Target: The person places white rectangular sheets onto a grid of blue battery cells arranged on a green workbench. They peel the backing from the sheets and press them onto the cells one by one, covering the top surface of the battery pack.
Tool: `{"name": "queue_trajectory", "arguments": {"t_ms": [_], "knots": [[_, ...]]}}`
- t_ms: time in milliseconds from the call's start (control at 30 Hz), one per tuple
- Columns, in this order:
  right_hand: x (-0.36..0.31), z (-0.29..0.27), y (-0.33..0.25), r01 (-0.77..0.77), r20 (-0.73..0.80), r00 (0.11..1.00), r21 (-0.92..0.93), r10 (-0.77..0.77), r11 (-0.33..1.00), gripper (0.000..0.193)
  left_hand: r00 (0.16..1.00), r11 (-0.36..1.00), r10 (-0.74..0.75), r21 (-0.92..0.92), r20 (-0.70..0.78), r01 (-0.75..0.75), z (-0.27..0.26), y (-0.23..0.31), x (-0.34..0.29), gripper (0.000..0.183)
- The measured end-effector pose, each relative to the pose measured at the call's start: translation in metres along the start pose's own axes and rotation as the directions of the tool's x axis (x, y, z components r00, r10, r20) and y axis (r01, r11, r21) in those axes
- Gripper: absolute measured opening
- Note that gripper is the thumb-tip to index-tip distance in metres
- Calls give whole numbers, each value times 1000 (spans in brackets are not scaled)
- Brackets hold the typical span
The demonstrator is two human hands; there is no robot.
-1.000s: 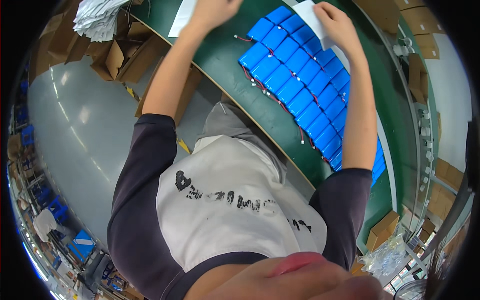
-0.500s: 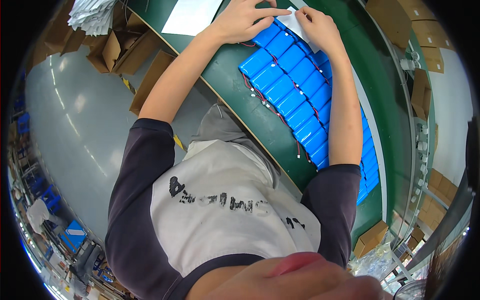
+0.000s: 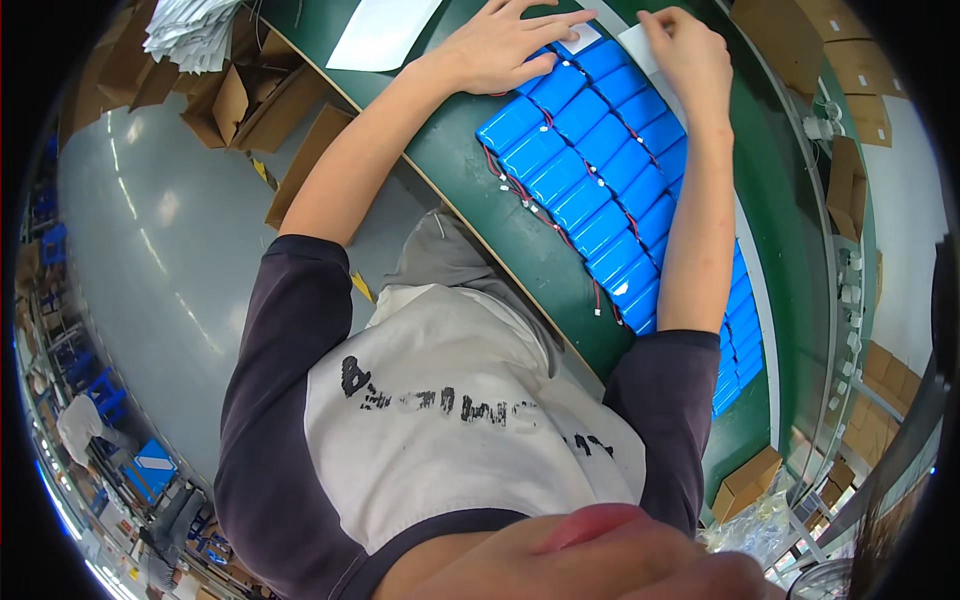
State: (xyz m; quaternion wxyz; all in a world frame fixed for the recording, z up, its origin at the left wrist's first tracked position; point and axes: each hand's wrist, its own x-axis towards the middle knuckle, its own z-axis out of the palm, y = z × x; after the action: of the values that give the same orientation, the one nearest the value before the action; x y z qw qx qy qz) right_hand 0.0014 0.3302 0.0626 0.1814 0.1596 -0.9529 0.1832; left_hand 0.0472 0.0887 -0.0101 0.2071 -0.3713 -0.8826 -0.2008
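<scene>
Rows of blue shrink-wrapped battery packs (image 3: 560, 175) lie side by side on the green tabletop, with thin red and black leads (image 3: 540, 213) ending in small white connectors. My left hand (image 3: 500, 48) rests over the far-left packs with its fingers spread. Its fingertips touch a small white label (image 3: 580, 39) lying on one of the far packs. Between the thumb and bent fingers of my right hand (image 3: 692, 62), a strip of white paper (image 3: 648, 60) is pinched, slanting above the packs. Part of this strip is hidden behind the hand and wrist.
A white sheet (image 3: 383, 35) lies on the table left of my left hand. Open cardboard boxes (image 3: 255, 95) stand on the floor beyond the table's left edge. A pale strip (image 3: 768, 340) runs along the right of the packs, and a small carton (image 3: 745, 482) is at lower right.
My right hand has moved right with the paper strip, away from my left hand. A white label now shows on a far pack under my left fingertips, and the left fingers have spread flatter.
</scene>
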Motion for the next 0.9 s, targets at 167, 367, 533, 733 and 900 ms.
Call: {"name": "queue_trajectory", "arguments": {"t_ms": [167, 367, 533, 733, 900], "knots": [[0, -13, -5, 38, 13, 999, 397, -47, 917, 19, 972, 992, -57, -97, 228, 81, -15, 7, 11, 59], [-4, -12, -27, -17, 166, 981, 599, -103, 801, 23, 979, 1000, 5, -16, -203, -8, 8, -5, 2, 49], [-11, 1, -48, 4, 266, 945, 574, -191, 819, 32, 840, 972, -232, -142, -490, 186, -32, -6, -28, 25], [-25, 25, -59, 31, 189, 968, 571, -168, 821, 28, 808, 953, -299, -207, -508, 223, -41, 35, -57, 18], [-20, 50, -20, -67, 409, 888, 569, -211, 819, 34, 887, 965, -248, -176, -390, 193, -37, 39, -53, 15]]}}
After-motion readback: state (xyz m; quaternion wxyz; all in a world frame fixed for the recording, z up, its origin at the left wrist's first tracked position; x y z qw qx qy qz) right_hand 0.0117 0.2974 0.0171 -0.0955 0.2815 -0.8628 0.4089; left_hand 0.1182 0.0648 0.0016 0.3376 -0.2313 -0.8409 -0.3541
